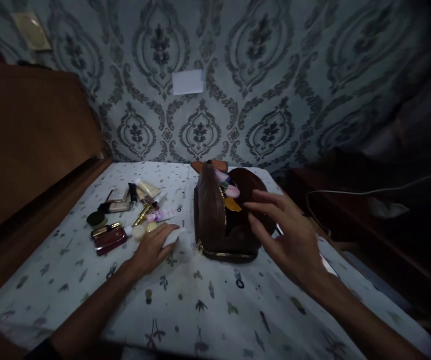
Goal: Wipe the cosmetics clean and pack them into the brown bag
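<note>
A brown zipped bag (209,210) stands on the cloth-covered table with its lid folded open to the right. Inside its mouth show a pink item (232,191) and a yellow-orange item (233,204). My right hand (288,232) hovers at the bag's right side, fingers apart and holding nothing. Left of the bag, my left hand (155,249) is low over the table, its fingers and thumb bent around something pale that I cannot make out. Close to it lie a dark red bottle (110,241) with a white cap, a yellow round item (151,227) and a pink-and-white tube (160,215).
Several more cosmetics, among them a cream tube (148,188), a dark round jar (96,219) and a gold-and-black tube (105,229), lie in a group. A wooden panel (31,125) borders the left. A white cable (373,191) runs at right. Behind is a patterned wall (215,120).
</note>
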Demonstrator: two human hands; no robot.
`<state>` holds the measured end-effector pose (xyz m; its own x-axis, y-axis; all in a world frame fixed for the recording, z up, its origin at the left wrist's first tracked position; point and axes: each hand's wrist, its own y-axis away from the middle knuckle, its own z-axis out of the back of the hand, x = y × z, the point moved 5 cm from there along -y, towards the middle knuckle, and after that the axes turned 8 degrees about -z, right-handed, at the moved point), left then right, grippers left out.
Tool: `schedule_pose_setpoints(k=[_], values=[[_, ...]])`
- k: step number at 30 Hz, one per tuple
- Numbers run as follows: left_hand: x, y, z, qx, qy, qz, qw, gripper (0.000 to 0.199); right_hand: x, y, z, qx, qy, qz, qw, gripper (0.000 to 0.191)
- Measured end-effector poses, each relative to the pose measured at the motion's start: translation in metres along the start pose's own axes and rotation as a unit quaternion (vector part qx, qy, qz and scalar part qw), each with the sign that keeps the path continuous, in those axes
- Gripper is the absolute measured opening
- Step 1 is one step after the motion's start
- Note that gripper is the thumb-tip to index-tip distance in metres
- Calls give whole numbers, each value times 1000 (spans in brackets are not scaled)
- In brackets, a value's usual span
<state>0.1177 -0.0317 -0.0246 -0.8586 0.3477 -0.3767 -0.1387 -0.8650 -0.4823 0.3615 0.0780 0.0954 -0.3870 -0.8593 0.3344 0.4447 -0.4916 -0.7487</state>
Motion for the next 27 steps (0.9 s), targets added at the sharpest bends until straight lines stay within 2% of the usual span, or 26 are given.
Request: schedule_pose_setpoints(k=[4, 7, 10, 15, 17, 20, 27], values=[[-5, -2, -2, 47, -40, -10, 998, 33, 51, 21, -25, 55, -135, 88, 985, 36], [-8, -1, -3, 67, -60, -41, 995, 35, 73, 35, -57, 108, -202, 99, 968, 33], [-7, 1, -4, 71, -53, -54, 995, 26, 76, 43, -92, 144, -248, 42, 957, 25], [3, 6, -9, 84, -72, -35, 993, 13, 62, 53, -140, 190, -283, -135, 930, 19], [5, 7, -11, 94, -83, -29, 992, 12, 59, 58, -148, 170, -289, -164, 928, 19], [4, 6, -11, 94, -87, -30, 991, 11, 61, 64, -150, 126, -293, -140, 937, 20], [-1, 4, -8, 83, -77, -49, 992, 14, 67, 73, -147, 122, -287, -93, 946, 25]])
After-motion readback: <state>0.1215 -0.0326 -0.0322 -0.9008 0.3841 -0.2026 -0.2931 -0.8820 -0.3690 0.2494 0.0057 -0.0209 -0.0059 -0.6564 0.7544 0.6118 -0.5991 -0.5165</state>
